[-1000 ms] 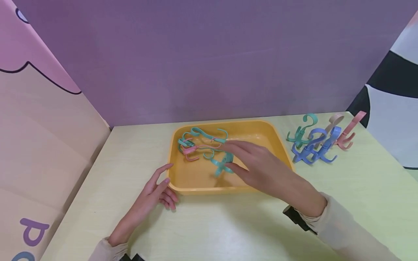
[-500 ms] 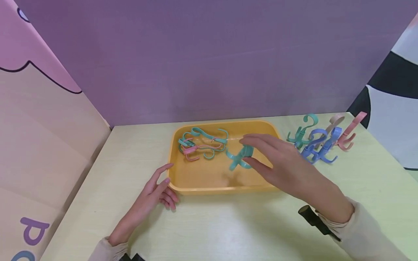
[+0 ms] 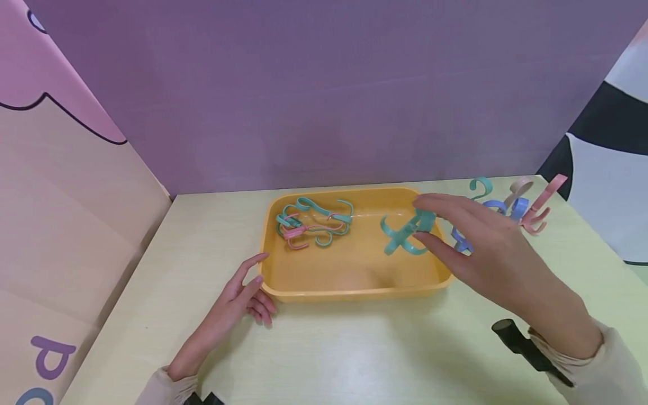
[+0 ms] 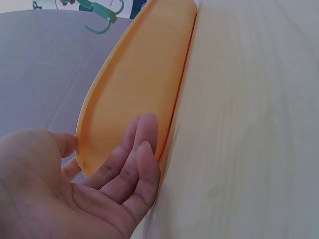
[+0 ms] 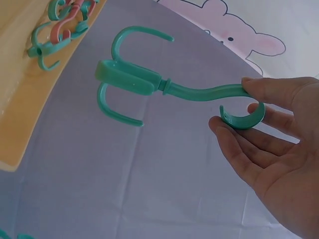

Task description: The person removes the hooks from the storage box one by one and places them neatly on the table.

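I see the right hand [image 3: 501, 256] pinching a teal four-pronged plastic hook [image 5: 137, 79] by its curled end above the yellow rectangular tray [image 3: 334, 274], long axis running leftward, prongs outward; the left hand's [image 3: 235, 298] relaxed fingers touch the tray.

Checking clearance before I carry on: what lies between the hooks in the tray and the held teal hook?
In the head view, only bare yellow tray shows between the clustered hooks and the held teal hook.

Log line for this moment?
right hand: holds teal hook over yellow tray | left hand: touches tray rim | in tray: teal and pink hooks
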Motion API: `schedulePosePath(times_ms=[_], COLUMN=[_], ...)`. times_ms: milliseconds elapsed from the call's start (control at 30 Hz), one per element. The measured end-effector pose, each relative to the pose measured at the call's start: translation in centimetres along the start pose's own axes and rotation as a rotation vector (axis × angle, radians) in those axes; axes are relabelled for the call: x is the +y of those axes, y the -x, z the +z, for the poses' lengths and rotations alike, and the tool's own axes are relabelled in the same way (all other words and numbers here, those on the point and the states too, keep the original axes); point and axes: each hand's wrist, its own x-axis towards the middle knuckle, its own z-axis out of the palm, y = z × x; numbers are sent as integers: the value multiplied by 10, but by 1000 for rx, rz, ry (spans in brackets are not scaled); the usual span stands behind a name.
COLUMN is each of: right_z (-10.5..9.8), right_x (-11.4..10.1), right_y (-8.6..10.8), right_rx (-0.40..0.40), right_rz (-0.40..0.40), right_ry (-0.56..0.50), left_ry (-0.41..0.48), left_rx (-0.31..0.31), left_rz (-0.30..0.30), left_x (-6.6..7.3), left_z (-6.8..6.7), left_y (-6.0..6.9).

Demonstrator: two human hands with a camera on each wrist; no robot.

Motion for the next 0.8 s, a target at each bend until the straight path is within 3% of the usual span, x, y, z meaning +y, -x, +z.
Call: schedulePosePath(times_ms=[400,800], right_z=[-24,-41], right_x=[14,46], right_y=[12,20], right_rx=[89,57], right_rz=[57,154], right_ry=[96,191], left_ry=[-8,3], left_rx=[-1,-5], left_rz=[-7,6], left_x=[0,1], left_z=[0,1], left_y=[-1,1])
